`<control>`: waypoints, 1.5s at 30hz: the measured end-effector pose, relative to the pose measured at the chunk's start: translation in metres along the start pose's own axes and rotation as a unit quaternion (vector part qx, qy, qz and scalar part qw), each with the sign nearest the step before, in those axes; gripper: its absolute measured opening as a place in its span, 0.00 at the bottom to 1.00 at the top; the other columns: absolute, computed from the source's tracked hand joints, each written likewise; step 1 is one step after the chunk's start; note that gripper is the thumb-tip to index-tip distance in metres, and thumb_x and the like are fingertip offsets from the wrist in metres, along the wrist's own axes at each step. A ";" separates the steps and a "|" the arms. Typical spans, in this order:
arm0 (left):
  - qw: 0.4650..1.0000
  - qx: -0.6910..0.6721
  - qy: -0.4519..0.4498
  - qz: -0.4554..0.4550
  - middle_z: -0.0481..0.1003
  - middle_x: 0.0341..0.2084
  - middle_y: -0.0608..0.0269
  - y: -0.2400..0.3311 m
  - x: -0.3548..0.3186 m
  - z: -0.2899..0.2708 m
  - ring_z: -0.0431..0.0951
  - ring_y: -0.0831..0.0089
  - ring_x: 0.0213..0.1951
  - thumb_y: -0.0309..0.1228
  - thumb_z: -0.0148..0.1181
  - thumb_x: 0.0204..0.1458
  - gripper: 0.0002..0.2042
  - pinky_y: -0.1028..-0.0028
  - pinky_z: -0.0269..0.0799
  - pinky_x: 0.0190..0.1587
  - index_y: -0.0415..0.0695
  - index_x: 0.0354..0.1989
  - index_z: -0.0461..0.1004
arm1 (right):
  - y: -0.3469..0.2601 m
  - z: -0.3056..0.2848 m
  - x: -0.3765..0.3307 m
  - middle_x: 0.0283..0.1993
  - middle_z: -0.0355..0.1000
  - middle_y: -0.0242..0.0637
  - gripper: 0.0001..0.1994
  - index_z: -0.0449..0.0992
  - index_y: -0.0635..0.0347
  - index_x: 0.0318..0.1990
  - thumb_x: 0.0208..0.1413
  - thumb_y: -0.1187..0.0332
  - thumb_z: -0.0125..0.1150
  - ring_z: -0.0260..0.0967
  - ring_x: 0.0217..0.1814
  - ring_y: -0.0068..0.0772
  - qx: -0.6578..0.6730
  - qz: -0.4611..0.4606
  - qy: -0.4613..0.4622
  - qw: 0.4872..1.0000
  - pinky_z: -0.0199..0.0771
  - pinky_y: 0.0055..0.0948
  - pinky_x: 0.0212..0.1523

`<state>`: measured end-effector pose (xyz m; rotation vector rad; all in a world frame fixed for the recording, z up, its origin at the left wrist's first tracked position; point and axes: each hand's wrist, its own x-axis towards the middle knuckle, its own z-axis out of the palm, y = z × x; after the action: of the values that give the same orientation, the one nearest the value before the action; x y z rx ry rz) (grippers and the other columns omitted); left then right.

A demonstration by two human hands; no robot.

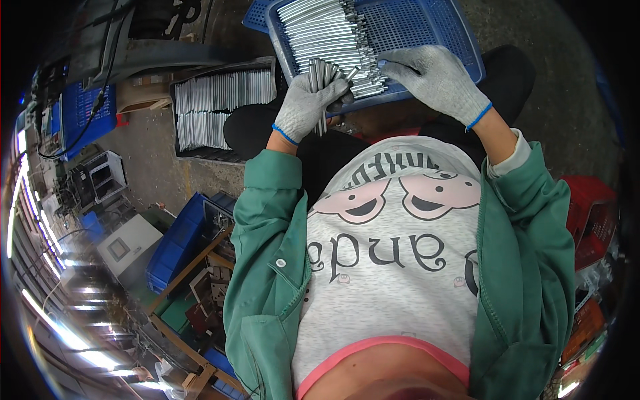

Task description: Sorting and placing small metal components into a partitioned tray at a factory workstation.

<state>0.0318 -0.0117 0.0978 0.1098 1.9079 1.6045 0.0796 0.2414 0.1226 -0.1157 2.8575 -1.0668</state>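
Note:
My left hand (305, 107), in a grey knit glove with a blue cuff, is closed round a bundle of short silver metal rods (321, 75). Their ends fan out above the fist. To the right, my right hand (437, 83), gloved alike, reaches over the near side of a blue plastic basket (407, 28). Its thumb and fingers are pressed together beside the rod ends; whatever they pinch is too small to make out. Many silver rods (319, 37) lie stacked crosswise in the left part of the basket.
A dark crate (175, 137) holding two rows of similar rods stands at the left, by my knee. Farther left are a blue bin (175, 243), a grey box with a small panel (128, 245) and machine parts. A red crate (590, 200) stands at the right.

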 end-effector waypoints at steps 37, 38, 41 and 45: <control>0.892 0.374 0.111 0.226 0.84 0.31 0.64 -0.009 -0.011 0.004 0.81 0.73 0.27 0.21 0.69 0.47 0.12 0.76 0.78 0.34 0.44 0.41 0.84 | -0.010 -0.001 0.002 0.34 0.84 0.36 0.12 0.86 0.54 0.46 0.61 0.61 0.63 0.77 0.26 0.32 -0.077 -0.032 -0.094 0.992 0.77 0.28 0.33; 0.882 0.387 0.110 0.246 0.84 0.32 0.64 -0.007 -0.012 0.004 0.81 0.73 0.27 0.21 0.69 0.46 0.12 0.75 0.78 0.34 0.44 0.41 0.84 | -0.007 0.002 0.004 0.33 0.84 0.36 0.12 0.87 0.54 0.46 0.61 0.61 0.63 0.77 0.26 0.32 -0.076 -0.029 -0.085 0.993 0.77 0.28 0.33; 0.858 0.413 0.109 0.286 0.84 0.32 0.64 -0.006 -0.013 0.003 0.81 0.73 0.28 0.21 0.70 0.44 0.14 0.75 0.78 0.34 0.45 0.42 0.84 | -0.001 0.008 0.004 0.33 0.84 0.36 0.12 0.87 0.54 0.46 0.61 0.62 0.63 0.77 0.26 0.32 -0.074 -0.025 -0.066 0.995 0.77 0.29 0.33; 0.849 0.429 0.120 0.284 0.85 0.32 0.64 -0.009 -0.013 0.003 0.82 0.71 0.28 0.21 0.70 0.41 0.16 0.74 0.79 0.35 0.46 0.42 0.85 | 0.000 0.013 -0.003 0.33 0.84 0.36 0.12 0.87 0.55 0.45 0.61 0.62 0.62 0.77 0.26 0.33 -0.099 -0.073 -0.081 0.989 0.77 0.30 0.34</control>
<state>0.0465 -0.0177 0.0951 0.9618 2.8545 0.9527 0.0836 0.2332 0.1132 -0.4110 2.8343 -0.7516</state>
